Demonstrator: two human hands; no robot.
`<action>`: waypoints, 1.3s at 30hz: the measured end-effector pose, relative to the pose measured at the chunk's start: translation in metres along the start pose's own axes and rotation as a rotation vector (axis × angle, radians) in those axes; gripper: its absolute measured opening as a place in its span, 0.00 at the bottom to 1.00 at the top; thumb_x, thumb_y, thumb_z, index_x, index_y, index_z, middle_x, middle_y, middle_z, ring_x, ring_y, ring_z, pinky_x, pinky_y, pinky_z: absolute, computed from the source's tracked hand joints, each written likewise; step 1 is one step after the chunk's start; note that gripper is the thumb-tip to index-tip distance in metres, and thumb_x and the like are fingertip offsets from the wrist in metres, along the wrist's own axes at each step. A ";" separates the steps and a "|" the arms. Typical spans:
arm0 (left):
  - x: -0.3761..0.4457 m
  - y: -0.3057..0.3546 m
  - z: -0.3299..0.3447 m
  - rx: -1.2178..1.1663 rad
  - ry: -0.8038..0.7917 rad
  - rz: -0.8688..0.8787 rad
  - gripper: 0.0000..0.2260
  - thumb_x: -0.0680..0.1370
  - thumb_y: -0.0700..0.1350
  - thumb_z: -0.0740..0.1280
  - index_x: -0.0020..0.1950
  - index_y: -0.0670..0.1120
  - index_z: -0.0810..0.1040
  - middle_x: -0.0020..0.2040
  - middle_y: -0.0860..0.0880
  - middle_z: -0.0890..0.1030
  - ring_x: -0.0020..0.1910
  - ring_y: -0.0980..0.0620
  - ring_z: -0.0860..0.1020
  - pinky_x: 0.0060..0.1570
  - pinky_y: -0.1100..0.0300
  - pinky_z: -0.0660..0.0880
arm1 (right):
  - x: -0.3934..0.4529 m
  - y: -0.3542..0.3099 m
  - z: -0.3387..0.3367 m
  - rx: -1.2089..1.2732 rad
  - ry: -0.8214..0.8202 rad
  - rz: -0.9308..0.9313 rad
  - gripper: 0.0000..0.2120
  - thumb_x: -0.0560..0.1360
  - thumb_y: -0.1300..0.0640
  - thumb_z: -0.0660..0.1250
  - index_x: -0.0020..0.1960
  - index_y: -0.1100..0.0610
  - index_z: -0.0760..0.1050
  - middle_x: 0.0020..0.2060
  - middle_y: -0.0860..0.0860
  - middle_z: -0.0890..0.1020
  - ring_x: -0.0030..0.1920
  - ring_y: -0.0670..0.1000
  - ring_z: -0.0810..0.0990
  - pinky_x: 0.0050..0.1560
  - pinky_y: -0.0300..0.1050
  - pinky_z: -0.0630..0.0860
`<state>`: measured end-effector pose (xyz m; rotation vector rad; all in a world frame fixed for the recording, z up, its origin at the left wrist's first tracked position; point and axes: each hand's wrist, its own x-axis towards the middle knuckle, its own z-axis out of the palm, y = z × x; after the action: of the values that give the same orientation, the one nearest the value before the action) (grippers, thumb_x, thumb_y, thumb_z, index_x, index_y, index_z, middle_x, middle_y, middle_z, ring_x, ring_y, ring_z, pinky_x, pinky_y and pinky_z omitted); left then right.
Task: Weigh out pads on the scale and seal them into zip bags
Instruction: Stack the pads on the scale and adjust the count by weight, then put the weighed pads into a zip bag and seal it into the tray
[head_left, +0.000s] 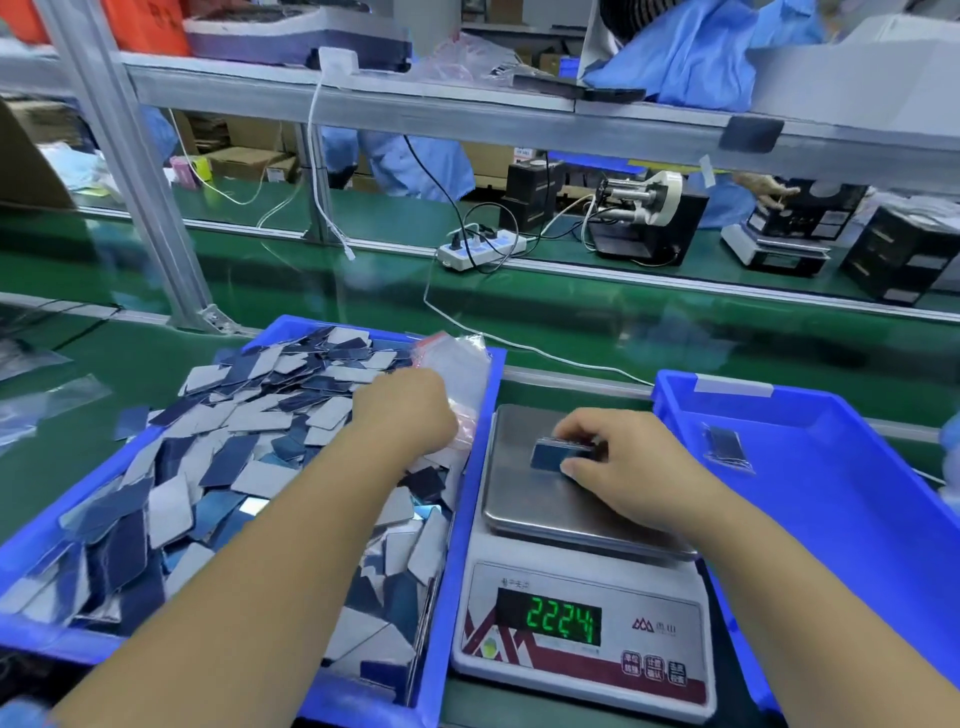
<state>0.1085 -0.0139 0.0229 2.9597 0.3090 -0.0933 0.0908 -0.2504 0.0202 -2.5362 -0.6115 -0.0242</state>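
A digital scale (530, 499) with a steel pan stands in front of me; its green display reads 22.24. My right hand (618, 457) pinches a small stack of blue pads (553, 453) that rests on the pan. The blue bin (470, 509) to the left is heaped with loose blue and grey pads (234, 457). My left hand (410, 410) reaches over that bin's right side, its fingers closed at a bundle of clear zip bags (457, 364) with red strips. The right blue bin (831, 467) holds one sealed bag of pads (724, 447).
A white cable (519, 348) runs across the green belt behind the scale. Farther back are a power strip (480, 249), a label dispenser (644, 218) and another scale. An aluminium post (130, 171) rises at the left. Another person's hand (769, 189) works across the line.
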 end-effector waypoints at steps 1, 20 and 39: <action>0.006 -0.002 0.006 0.016 -0.002 -0.022 0.06 0.76 0.47 0.62 0.49 0.48 0.75 0.53 0.46 0.81 0.50 0.43 0.77 0.46 0.54 0.73 | 0.000 0.000 0.000 -0.007 -0.026 -0.009 0.14 0.73 0.55 0.72 0.41 0.36 0.74 0.38 0.32 0.80 0.42 0.32 0.76 0.42 0.31 0.69; 0.017 -0.018 -0.004 -0.414 0.295 -0.096 0.08 0.75 0.43 0.65 0.40 0.47 0.83 0.38 0.50 0.83 0.42 0.47 0.80 0.34 0.58 0.74 | 0.022 0.027 -0.006 0.632 0.192 0.028 0.09 0.71 0.58 0.75 0.46 0.44 0.82 0.40 0.49 0.84 0.39 0.47 0.78 0.45 0.42 0.74; -0.028 0.024 -0.005 -1.388 -0.313 0.317 0.11 0.70 0.43 0.74 0.50 0.47 0.77 0.45 0.45 0.84 0.43 0.52 0.82 0.40 0.61 0.78 | 0.020 0.000 0.006 1.317 0.104 0.047 0.09 0.67 0.66 0.72 0.47 0.59 0.82 0.41 0.58 0.83 0.41 0.55 0.81 0.45 0.47 0.79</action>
<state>0.0864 -0.0420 0.0342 1.5487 -0.1299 -0.1940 0.1080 -0.2394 0.0177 -1.2564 -0.3239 0.1970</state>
